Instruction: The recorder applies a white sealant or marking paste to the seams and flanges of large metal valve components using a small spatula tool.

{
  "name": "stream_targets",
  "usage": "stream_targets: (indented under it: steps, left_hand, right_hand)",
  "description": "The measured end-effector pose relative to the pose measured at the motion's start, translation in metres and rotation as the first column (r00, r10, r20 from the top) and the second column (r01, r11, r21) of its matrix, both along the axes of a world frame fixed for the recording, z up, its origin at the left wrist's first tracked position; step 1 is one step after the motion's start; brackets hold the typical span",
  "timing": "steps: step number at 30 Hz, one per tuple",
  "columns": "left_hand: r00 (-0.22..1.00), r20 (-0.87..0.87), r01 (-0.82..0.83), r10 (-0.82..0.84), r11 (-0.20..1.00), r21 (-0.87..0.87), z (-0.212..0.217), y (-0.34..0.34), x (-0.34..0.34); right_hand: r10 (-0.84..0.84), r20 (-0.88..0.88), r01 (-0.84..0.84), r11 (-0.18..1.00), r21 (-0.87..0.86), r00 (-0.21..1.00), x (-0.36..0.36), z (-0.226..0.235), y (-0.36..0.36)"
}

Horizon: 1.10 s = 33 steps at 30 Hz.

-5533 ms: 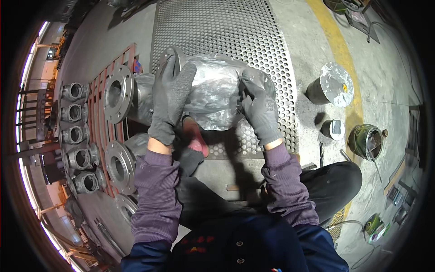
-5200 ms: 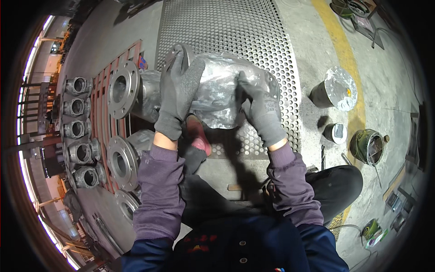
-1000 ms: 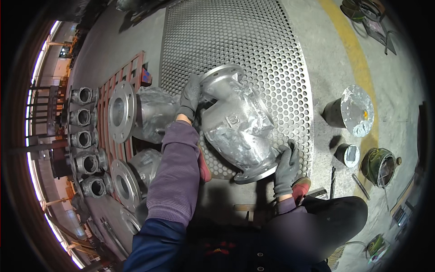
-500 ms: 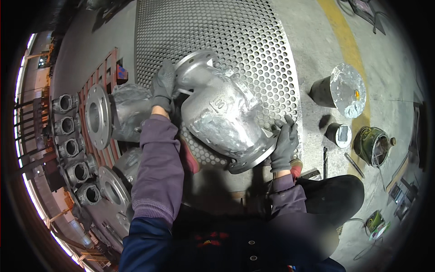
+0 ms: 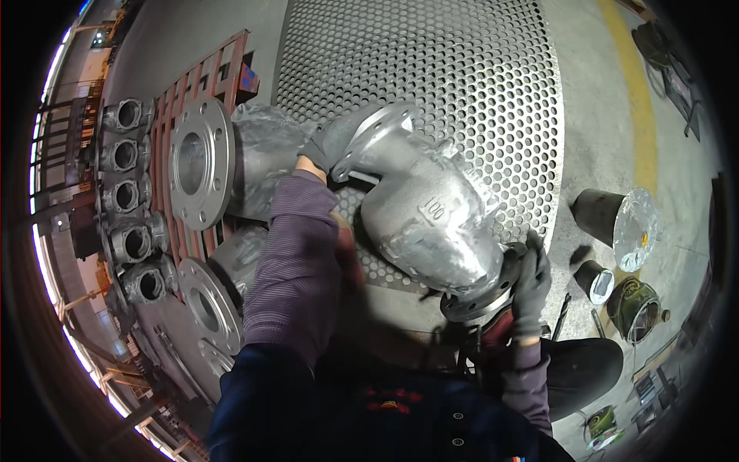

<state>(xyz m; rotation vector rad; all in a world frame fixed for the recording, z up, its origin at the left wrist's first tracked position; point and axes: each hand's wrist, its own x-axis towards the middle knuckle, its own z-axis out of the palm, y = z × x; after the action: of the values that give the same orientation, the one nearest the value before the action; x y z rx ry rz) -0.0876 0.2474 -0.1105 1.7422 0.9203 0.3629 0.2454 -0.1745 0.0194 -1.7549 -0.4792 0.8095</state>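
A grey concrete workshop floor (image 5: 593,100) is filling the frame, with a yellow line running down its upper right and a large perforated steel plate (image 5: 462,85) lying across the upper centre. Over the lower edge of that plate, at the centre of the frame, a heavy grey cast valve body (image 5: 427,219) in clear plastic wrap is lying tilted between the two gloved hands. The left hand (image 5: 327,146) is closing its grip around the rim of the valve's upper flange, just left of and above the body. The right hand (image 5: 531,285) is cupping the edge of the lower flange at the body's lower right, its fingers wrapping that rim. So the valve is spanning from one grip to the other. At the left of the frame, two wrapped flanged valves (image 5: 204,162) are resting on a red pallet (image 5: 231,69), beside a row of smaller valves (image 5: 127,200). At the right, dark paint cans (image 5: 612,219) are standing on the floor.
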Motion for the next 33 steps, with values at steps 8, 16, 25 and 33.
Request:
stream_targets:
  steps: [8,16,25,33]
  left_hand:
    - [0.994,-0.098,0.076,-0.053,0.964,0.253,0.091,-0.054,0.050]
    - [0.965,-0.260,0.144,-0.032,0.892,0.428,0.205,-0.059,0.066]
    - [0.920,-0.378,0.113,0.107,0.849,0.516,0.273,-0.219,0.082]
    - [0.940,-0.321,0.135,0.115,0.739,0.660,0.329,-0.326,0.117]
  right_hand:
    - [0.160,0.524,-0.070,0.980,-0.188,0.837,-0.041,0.011,-0.023]
    - [0.047,0.453,-0.049,0.999,-0.006,0.890,-0.033,0.001,-0.037]
    - [-0.166,0.159,0.145,0.980,0.136,0.973,-0.013,-0.019,-0.092]
    - [-0.390,-0.062,0.390,0.921,-0.006,0.919,0.007,-0.046,-0.119]
